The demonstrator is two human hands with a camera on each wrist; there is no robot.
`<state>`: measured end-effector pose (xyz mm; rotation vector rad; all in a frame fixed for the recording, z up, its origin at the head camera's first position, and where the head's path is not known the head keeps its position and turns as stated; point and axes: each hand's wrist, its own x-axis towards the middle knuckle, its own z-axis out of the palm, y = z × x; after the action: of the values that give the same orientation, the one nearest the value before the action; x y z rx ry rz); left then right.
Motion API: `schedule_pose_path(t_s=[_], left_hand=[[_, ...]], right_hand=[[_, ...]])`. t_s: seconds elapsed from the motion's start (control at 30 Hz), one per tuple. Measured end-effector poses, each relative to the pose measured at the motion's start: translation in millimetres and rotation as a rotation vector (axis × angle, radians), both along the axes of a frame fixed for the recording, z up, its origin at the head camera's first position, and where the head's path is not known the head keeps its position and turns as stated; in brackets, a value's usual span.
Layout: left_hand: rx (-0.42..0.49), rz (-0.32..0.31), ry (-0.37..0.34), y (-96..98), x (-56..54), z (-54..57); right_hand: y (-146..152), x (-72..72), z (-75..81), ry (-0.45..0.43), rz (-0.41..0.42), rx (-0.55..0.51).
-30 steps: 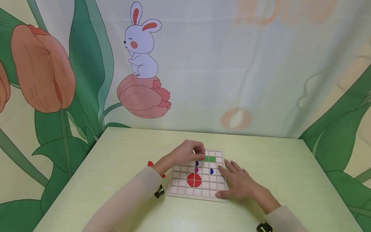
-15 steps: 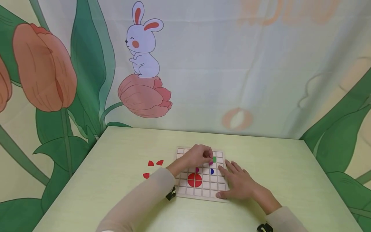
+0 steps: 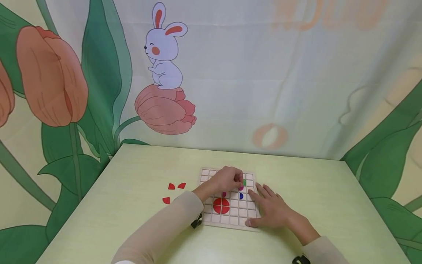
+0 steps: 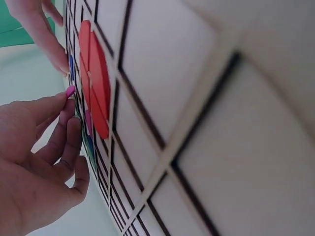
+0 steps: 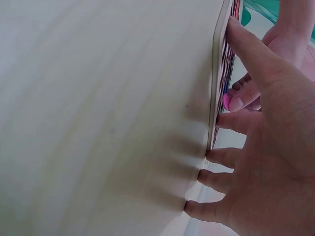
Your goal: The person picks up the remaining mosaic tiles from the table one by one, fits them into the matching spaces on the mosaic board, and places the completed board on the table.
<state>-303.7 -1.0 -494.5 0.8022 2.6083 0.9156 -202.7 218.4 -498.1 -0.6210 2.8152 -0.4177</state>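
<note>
A wooden grid board (image 3: 234,220) lies on the table. My left hand (image 3: 225,179) reaches over its far half, pinching a small magenta piece (image 4: 70,91) between thumb and fingertips, close to the cells. Beside that piece are a green square (image 3: 244,182) and a blue half-circle (image 3: 241,196). Four red quarter pieces form a red circle (image 3: 221,206) nearer me. Partly behind my left wrist shows another magenta piece (image 3: 224,194). Along the board's right edge rests my right hand (image 3: 271,207), fingers spread, with the thumb on the near corner area. My left hand and forearm hide some cells.
Left of the board, loose red quarter pieces (image 3: 171,186) lie on the pale table (image 3: 138,176). A printed curtain (image 3: 224,73) with a rabbit and tulips hangs behind the table's far edge.
My left hand has moved right across the board with the magenta piece, then slightly toward me. The loose red pieces left of the board came into sight. My right hand stays in place.
</note>
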Motion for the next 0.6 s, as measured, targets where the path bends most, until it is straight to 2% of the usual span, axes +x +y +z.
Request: schedule_pose_path(t_s=[0.1,0.27,0.6], left_hand=[[-0.012,-0.03,-0.006,-1.3,0.1,-0.4],[-0.025,-0.046,0.013,-2.0,-0.2,-0.2],[-0.067,-0.029,-0.013,-0.2,1.7,1.3]], right_hand=[[-0.8,0.4,1.3,-0.005,-0.003,-0.001],[-1.6,0.7,2.3,-0.003,-0.001,-0.004],[0.0,0.3,-0.3,0.003,-0.007,0.0]])
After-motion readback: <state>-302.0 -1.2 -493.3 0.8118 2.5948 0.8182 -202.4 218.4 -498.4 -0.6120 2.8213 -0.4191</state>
